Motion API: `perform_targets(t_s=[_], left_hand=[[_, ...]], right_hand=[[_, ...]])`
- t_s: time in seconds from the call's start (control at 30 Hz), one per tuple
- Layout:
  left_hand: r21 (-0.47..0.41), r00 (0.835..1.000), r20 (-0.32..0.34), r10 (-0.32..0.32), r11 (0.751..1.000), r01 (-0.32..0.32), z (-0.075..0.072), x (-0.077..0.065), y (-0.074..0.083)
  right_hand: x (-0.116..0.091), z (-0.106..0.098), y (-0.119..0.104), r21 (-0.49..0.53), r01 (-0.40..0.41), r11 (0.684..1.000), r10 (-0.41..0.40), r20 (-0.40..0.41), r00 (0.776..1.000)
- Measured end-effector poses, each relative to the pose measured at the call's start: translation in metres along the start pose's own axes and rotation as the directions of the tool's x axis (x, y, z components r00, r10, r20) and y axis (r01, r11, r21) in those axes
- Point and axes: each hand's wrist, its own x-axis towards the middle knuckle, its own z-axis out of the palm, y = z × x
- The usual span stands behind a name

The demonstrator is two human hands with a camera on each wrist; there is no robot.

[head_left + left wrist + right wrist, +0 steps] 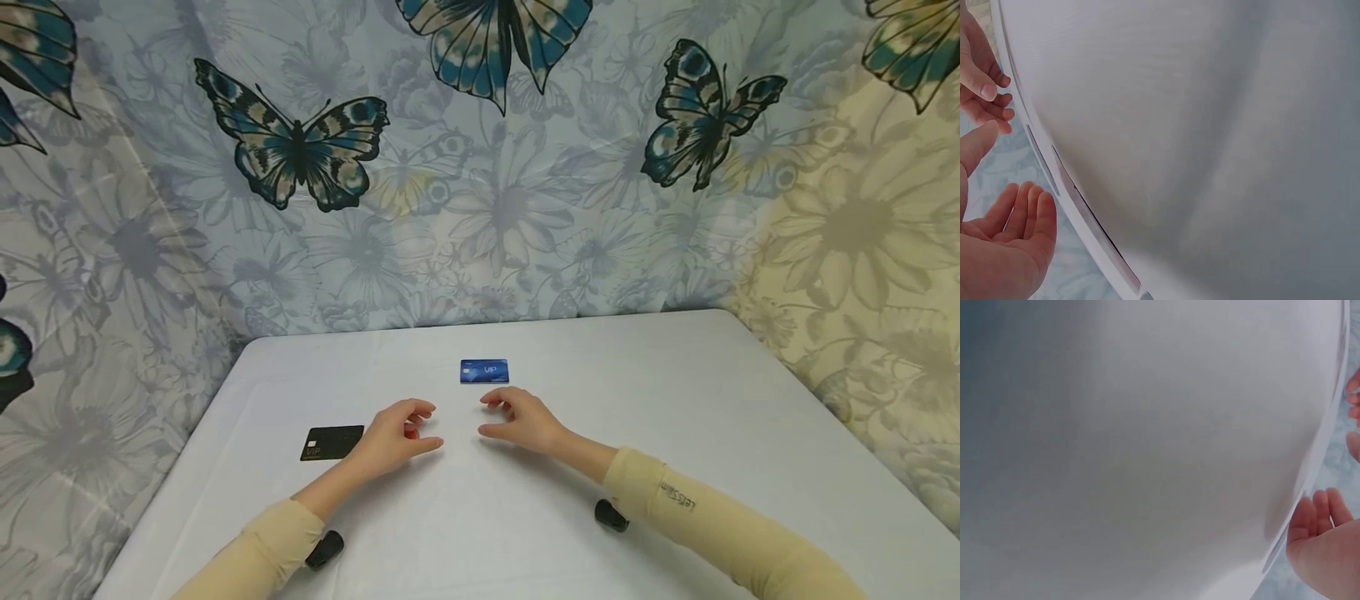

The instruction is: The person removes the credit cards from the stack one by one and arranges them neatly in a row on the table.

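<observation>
In the head view a blue card (484,372) marked VIP lies flat toward the back of the white table. Just in front of it hovers my right hand (522,421), fingers loosely bent, thumb apart, nothing held. Facing it across a small gap, my left hand (393,437) curves its fingers the same loose way and is free of any object. A black card (330,442) with VIP lettering lies on the table beside the left wrist, its right end partly covered by that hand. The left wrist view shows the left palm (1007,256) with fingers bent and thumb spread.
The white table (675,375) ends at a back edge against a butterfly-print cloth (510,208). Black wrist devices (612,516) sit under both forearms. Pale yellow sleeves (720,525) cover the arms.
</observation>
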Motion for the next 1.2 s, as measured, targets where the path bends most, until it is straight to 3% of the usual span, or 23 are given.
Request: perform_targets(t_s=[0.17,0.5,0.97,1.2], left_hand=[[0.006,1.000,0.006,-0.004,1.000,0.004,0.007,0.010,0.003],[0.012,0.999,0.054,-0.009,1.000,0.008,0.017,0.032,0.011],[0.079,0.999,0.049,-0.019,0.997,0.015,0.023,0.066,0.013],[0.088,0.999,0.021,-0.041,0.995,0.039,0.026,0.084,0.008]], right_hand=[[-0.001,-0.006,0.006,-0.001,-0.023,1.000,0.023,-0.009,1.000],[0.003,-0.019,0.020,-0.065,0.012,0.998,-0.015,-0.041,0.999],[0.021,-0.031,0.034,-0.100,0.010,0.995,-0.017,-0.071,0.997],[0.033,-0.033,0.039,-0.116,-0.061,0.991,0.052,-0.078,0.996]])
